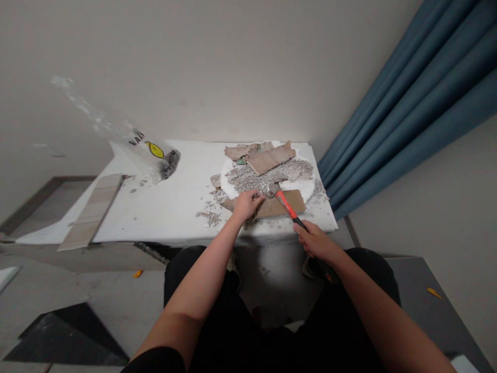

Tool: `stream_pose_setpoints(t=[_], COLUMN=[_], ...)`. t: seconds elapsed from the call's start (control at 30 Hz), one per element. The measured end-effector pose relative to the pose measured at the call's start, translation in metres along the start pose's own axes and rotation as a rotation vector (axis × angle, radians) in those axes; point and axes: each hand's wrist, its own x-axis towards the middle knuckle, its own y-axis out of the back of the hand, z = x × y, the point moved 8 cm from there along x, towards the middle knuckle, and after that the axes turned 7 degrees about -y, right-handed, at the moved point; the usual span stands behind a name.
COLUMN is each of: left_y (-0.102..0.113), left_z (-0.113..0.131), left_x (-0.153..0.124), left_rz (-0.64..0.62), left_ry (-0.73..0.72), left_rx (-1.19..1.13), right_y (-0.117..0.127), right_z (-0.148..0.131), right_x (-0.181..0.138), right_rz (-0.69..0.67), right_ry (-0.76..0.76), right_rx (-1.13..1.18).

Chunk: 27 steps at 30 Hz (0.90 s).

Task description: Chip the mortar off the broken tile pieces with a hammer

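Dark trousers [334, 326] and a black sleeve [157, 359] were seen nearest the camera, bottom of frame. Claw hammer [285, 203] was located just right of centre, gripped by the right hand [316, 241], fingers wrapped round the dark end of the handle. Hammer head was positioned at the grey crumbs [248, 178]; contact could not be confirmed. Left hand [247, 203] was placed just left of the head, thumb and fingers brought close together; whether a bit was pinched could not be told. Crumbs were spread over a white round base [308, 192], centre of frame, on a white-covered table [166, 207]. Flat brown slab [287, 203] was crossed by the hammer shaft; broken pieces [272, 157] were heaped above the crumbs. Printed clear bag [156, 150] was noted left of centre.

Handling, judged: hammer probably stiff and head-heavy, best held low on the dark grip. Crumbs probably light, dry, brittle, best pinched. Slab probably stiff but fragile at its edges, best held by its broad faces.
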Motion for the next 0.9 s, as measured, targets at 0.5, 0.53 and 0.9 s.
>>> stream_pose_setpoints(t=[0.5,0.53,0.9], left_y=[-0.008,-0.009,-0.013], left_z=[0.005,0.004,0.004], left_x=[-0.007,-0.007,-0.008], left_rz=[-0.086,-0.091,-0.127], left_ry=[-0.072,-0.068,-0.068], left_rx=[0.22,0.236,0.277], right_y=[0.006,0.004,0.004], right_z=[-0.018,-0.019,-0.024], right_x=[-0.019,-0.02,-0.024], right_rz=[0.148,0.146,0.163], right_ry=[0.249,0.247,0.224], right_rx=[-0.115,-0.152,-0.305])
